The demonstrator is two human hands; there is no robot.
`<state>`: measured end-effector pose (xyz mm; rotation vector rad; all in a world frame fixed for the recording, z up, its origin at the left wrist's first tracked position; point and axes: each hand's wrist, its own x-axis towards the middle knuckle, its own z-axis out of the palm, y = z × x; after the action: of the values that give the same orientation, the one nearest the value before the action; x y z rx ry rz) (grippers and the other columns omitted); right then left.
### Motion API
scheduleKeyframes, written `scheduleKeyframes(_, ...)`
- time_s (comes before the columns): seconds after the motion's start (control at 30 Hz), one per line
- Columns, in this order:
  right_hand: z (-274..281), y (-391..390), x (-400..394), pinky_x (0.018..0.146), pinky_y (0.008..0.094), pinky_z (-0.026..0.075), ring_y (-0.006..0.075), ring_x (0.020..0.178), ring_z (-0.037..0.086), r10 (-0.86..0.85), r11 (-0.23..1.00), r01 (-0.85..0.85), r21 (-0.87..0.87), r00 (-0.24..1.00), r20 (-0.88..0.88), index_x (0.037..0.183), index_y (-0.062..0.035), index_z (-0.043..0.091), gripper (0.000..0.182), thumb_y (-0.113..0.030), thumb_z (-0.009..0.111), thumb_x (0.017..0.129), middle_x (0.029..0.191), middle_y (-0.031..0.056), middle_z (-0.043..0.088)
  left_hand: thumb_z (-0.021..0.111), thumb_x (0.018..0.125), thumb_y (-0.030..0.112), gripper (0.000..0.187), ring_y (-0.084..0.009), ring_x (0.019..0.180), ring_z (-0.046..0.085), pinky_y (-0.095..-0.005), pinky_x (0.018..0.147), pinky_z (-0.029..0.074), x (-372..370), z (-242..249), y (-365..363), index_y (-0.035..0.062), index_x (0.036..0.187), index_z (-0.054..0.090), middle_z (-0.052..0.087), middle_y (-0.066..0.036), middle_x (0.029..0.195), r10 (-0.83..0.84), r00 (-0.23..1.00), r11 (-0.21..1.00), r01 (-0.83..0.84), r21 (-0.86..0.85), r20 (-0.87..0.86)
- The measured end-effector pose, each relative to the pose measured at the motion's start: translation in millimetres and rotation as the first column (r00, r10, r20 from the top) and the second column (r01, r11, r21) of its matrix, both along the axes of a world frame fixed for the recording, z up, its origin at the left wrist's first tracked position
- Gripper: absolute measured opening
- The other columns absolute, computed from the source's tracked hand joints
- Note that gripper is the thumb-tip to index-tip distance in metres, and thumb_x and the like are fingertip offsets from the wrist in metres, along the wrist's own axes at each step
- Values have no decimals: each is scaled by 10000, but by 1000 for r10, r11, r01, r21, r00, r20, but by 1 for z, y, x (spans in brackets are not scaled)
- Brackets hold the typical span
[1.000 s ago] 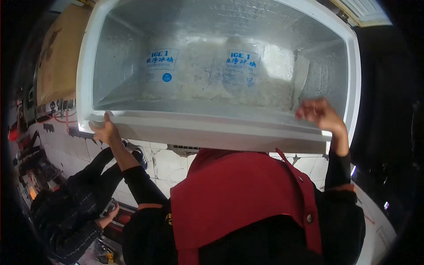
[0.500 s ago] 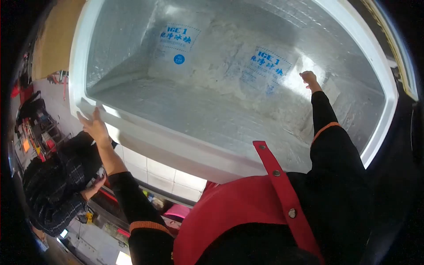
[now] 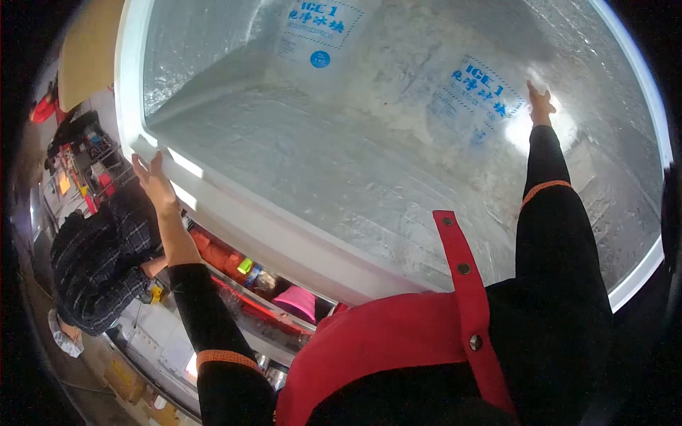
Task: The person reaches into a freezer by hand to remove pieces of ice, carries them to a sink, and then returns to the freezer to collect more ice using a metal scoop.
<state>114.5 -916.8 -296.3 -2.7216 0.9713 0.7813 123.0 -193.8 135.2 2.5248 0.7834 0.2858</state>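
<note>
Reaching deep into the chest freezer, the right hand lies with fingers spread on a frosted ice bag printed "ICE 1" in blue. The left hand rests open on the freezer's white rim, holding nothing. Another ice bag lies beside.

frosted metal freezer, plastic ice bags
</note>
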Motion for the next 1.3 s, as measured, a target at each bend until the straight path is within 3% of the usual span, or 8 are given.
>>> scheduleKeyframes(0.3, 63, 0, 9, 855, 404, 316, 232, 1068, 418, -384, 844, 363, 396, 923, -28, 1205, -104, 351, 594, -461, 456, 741, 1226, 60, 382, 497, 728, 191, 618, -250, 1142, 294, -321, 927, 243, 3, 7, -19, -29, 1238, 227, 240, -184, 1281, 3, 999, 984, 5, -180, 44)
scheduleKeyframes(0.4, 40, -22, -9, 903, 403, 287, 258, 1039, 432, 379, 925, -372, -81, 918, 117, 1127, -87, 433, 557, -449, 493, 707, 1152, 90, 442, 531, 726, 225, 610, -242, 1181, 224, -327, 948, 219, 0, 1, 7, -20, 1222, 272, 166, -169, 1302, -142, 989, 981, 144, -131, 30)
scheduleKeyframes(0.5, -78, -71, -9, 959, 410, 181, 319, 1170, 222, -148, 939, 63, 339, 962, 229, 1193, -135, 375, 542, -463, 434, 765, 1234, 203, 303, 438, 797, 251, 373, -279, 1191, 199, -347, 962, 206, 2, -2, 15, -6, 1062, 488, 179, -157, 1288, 2, 996, 964, 23, -265, 92)
scheduleKeyframes(0.53, -24, -45, -19, 885, 499, 240, 241, 1066, 415, 530, 847, -521, -108, 811, 247, 1196, -180, 378, 416, -33, 321, 811, 1152, 66, 452, 386, 816, 242, 335, -286, 1176, 230, -347, 959, 217, -9, -10, 66, 14, 1013, 532, 175, -163, 1287, -422, 903, 900, 428, 81, -78)
scheduleKeyframes(0.57, -68, -39, 6, 949, 476, 117, 358, 1193, 125, -215, 951, 172, 257, 966, 146, 1215, -17, 311, 823, -570, 526, 645, 1294, 225, 164, 393, 805, 223, 326, -285, 1179, 225, -345, 956, 222, -6, -13, 79, 12, 1008, 534, 169, -165, 1290, -338, 934, 932, 349, 96, -117)
scheduleKeyframes(0.63, 62, 51, 32, 945, 493, 109, 405, 1188, 103, -388, 913, 376, 156, 920, 58, 1221, 61, 229, 866, -537, 518, 666, 1277, 262, 166, 400, 793, 181, 355, -265, 1179, 225, -343, 957, 210, -10, -8, 72, -11, 1085, 462, 157, -155, 1301, -558, 816, 785, 578, 222, -153)
scheduleKeyframes(1.0, 83, 166, -66, 821, 600, 257, 395, 1155, 191, 151, 945, -265, 192, 875, 461, 1272, -142, 214, 643, -315, 515, 731, 1305, 208, 122, 418, 774, 274, 404, -305, 1179, 224, -394, 950, 241, -4, -7, 63, -9, 1058, 472, 177, -184, 1286, -339, 939, 929, 344, -136, 59)
scheduleKeyframes(1.3, 28, -64, -64, 910, 500, 238, 397, 1156, 205, -376, 925, 376, 58, 877, 299, 1255, -107, 235, 797, -554, 506, 653, 1302, 195, 154, 427, 762, 321, 456, -297, 1188, 205, -389, 953, 240, -1, 1, 65, -5, 1080, 454, 159, -197, 1287, -515, 837, 833, 539, 126, -183)
